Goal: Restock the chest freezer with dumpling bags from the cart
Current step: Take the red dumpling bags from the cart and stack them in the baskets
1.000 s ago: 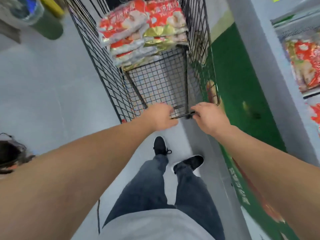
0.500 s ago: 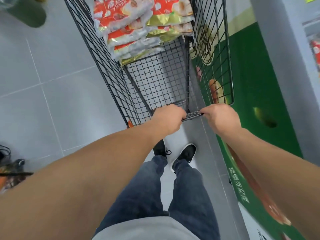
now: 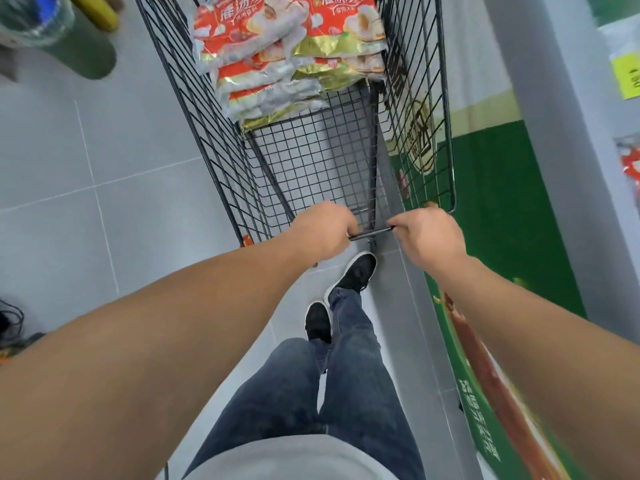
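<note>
A black wire cart point(image 3: 311, 168) stands in front of me on the grey tiled floor. Red, white and gold dumpling bags point(image 3: 287, 53) lie stacked at its far end; the near part of the basket is bare mesh. My left hand point(image 3: 325, 230) and my right hand point(image 3: 429, 237) are both closed around the cart's thin black handle bar point(image 3: 372, 233). The chest freezer point(image 3: 495, 216) runs along the right, its side green with printed pictures and a grey rim point(image 3: 554, 140) above. A bit of a red bag point(image 3: 630, 168) shows inside it at the right edge.
The cart's right side runs close along the freezer's side. My legs in dark jeans and black shoes point(image 3: 353, 271) are just behind the cart. A green container point(image 3: 83, 53) and a plastic bottle stand top left. Dark cables point(image 3: 10, 320) lie at the left edge.
The cart has rolled forward along the freezer with both hands on the handle. My feet have stepped, right foot now ahead. The freezer's open top has slid mostly out of view.
</note>
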The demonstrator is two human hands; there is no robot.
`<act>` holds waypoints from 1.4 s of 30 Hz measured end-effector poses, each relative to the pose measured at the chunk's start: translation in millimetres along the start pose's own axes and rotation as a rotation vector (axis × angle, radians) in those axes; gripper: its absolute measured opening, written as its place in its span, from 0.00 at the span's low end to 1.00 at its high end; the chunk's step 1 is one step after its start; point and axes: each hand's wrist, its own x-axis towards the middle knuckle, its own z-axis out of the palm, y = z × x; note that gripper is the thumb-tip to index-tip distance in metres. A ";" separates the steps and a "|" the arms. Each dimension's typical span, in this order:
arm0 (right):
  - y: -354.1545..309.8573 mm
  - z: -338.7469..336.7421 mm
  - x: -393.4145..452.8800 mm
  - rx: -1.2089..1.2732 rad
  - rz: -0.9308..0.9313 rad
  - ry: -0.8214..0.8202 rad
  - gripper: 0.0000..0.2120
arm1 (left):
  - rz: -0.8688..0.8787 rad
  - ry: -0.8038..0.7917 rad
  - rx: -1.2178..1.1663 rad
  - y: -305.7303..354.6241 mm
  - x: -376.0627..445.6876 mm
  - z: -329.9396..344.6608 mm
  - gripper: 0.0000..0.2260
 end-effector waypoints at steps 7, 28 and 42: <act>-6.2 -29.0 38.8 0.004 -0.017 -0.078 0.12 | -0.016 -0.046 -0.033 -7.2 26.8 -36.8 0.13; -133.2 -137.1 256.3 0.060 0.011 -0.190 0.18 | -0.258 0.309 -0.306 -169.4 124.8 -243.1 0.20; -231.4 -158.9 438.1 0.612 0.395 0.068 0.16 | -0.145 0.366 -0.334 -264.3 230.4 -299.7 0.17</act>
